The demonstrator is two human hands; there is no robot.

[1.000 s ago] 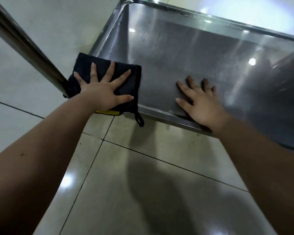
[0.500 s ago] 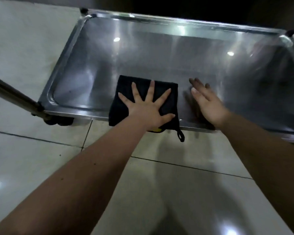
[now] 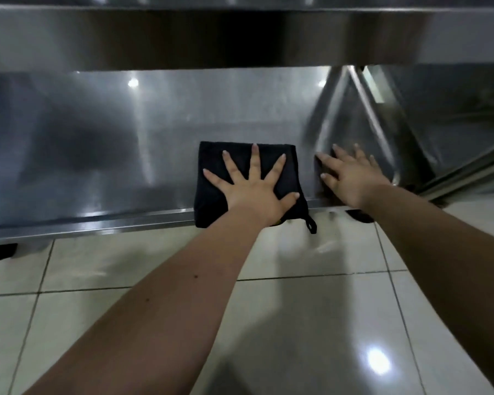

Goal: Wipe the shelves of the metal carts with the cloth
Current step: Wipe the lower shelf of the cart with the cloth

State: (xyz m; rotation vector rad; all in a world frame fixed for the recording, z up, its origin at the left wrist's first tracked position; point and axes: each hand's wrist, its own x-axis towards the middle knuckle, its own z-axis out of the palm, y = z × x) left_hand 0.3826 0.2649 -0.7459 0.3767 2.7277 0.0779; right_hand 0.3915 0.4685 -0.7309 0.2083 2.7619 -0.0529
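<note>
A folded black cloth [image 3: 246,181] is pressed flat onto the lower metal shelf [image 3: 111,155] by the left hand [image 3: 254,192], fingers spread. The right hand [image 3: 351,178] is laid flat just beside it.

The one camera sits on my head and looks forward and steeply down along both forearms. It is close: my arms fill the lower half of the view, reaching away from the lens to my left hand [image 3: 254,195] and right hand [image 3: 351,178] at the cart's lower shelf [image 3: 97,155]. The upper shelf's edge [image 3: 240,38] bands the top, and floor tiles [image 3: 311,309] lie beneath.
</note>
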